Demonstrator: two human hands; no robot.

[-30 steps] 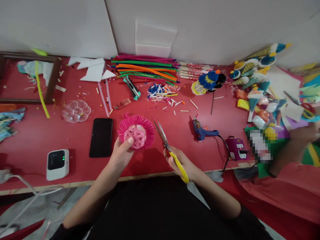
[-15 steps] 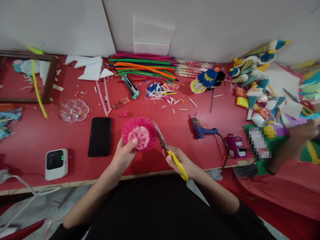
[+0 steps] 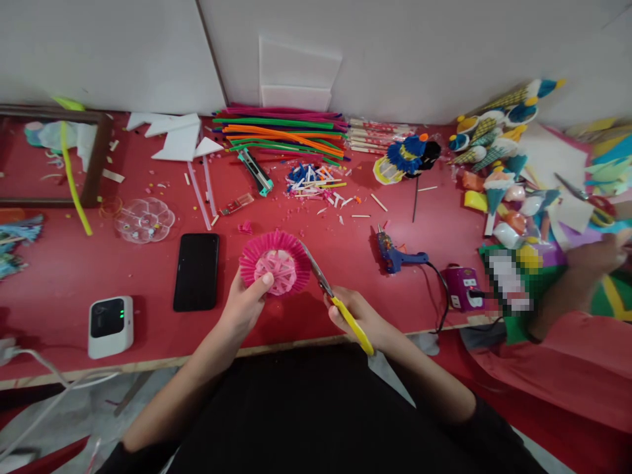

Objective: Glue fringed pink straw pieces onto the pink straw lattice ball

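My left hand [image 3: 247, 299] is closed on a round pink piece, a ring of pleated pink fringe [image 3: 257, 249] around a paler woven centre [image 3: 277, 266]. The thumb presses on the lower part of that centre, and the other fingers are hidden underneath. In my right hand [image 3: 358, 316] are scissors [image 3: 351, 324] with yellow handles. Their blades point up and left, with the tips at the right edge of the pink fringe. Whether the tips touch the fringe I cannot tell. A small pink scrap [image 3: 245, 227] lies just beyond the piece.
A phone [image 3: 196, 271] and a white device [image 3: 111, 326] lie to the left. On the right are a blue glue gun [image 3: 397, 255], its cord and a purple power socket box [image 3: 463, 288]. Coloured strips [image 3: 286, 135] and a green cutter [image 3: 255, 172] lie behind. A co-worker's arm [image 3: 567, 289] is at far right.
The pink piece has turned slightly in my left hand. The scissors stay beside its right edge, almost unmoved. The whole view has shifted a little.
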